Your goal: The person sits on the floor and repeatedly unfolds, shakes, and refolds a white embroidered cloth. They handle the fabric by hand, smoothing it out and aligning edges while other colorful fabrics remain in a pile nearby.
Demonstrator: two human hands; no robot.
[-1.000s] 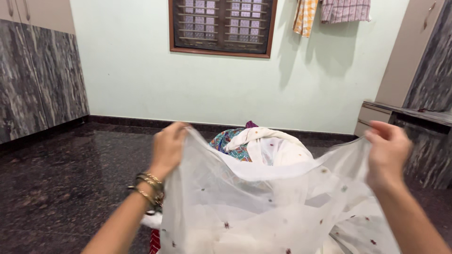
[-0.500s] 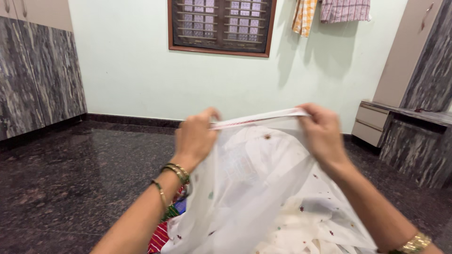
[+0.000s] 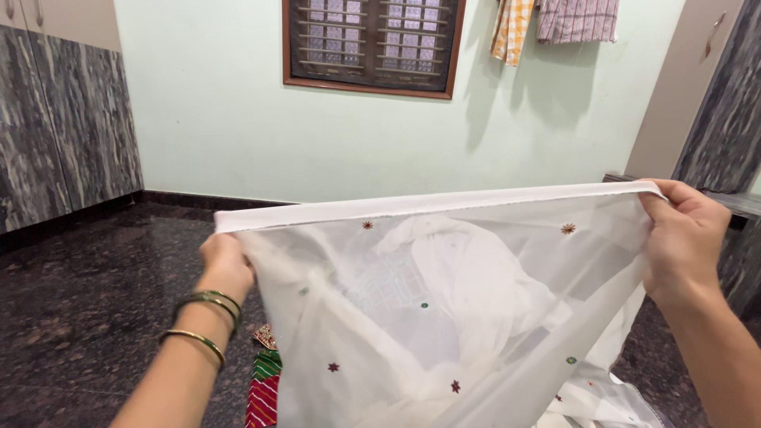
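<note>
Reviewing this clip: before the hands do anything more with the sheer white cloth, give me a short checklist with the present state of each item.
1. Left hand grips one end of the white cloth hem: ok.
2. Right hand grips the other end: ok.
3. Top hem stretched straight between the hands: ok.
4. Lower part hangs flat: not ok, it bunches and folds at the lower right.
5. Cloth clear of the striped red and green fabric on the dark floor: cannot tell, the two overlap in the head view.
</note>
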